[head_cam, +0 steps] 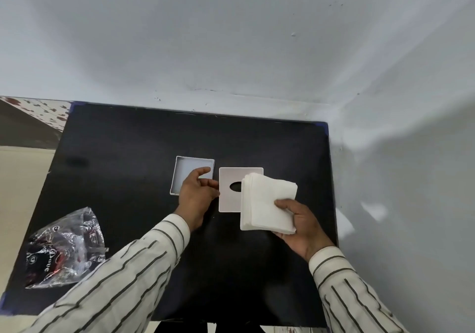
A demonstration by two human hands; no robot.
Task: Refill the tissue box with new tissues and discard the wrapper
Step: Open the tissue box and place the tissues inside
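An open white tissue box (186, 166) lies in the middle of the black table, its inside bare. Its flat lid (229, 193) with an oval slot lies just to the right. My left hand (196, 195) hovers over the box's near right corner, fingers apart, holding nothing. My right hand (299, 223) grips a thick stack of white tissues (267, 201) above the lid's right side, covering part of it. The crumpled clear plastic wrapper (64, 249) with dark print lies at the table's near left.
The black table (128, 152) is pushed against a pale wall behind and to the right. A patterned floor shows past the table's left edge. My striped sleeves reach in from the bottom.
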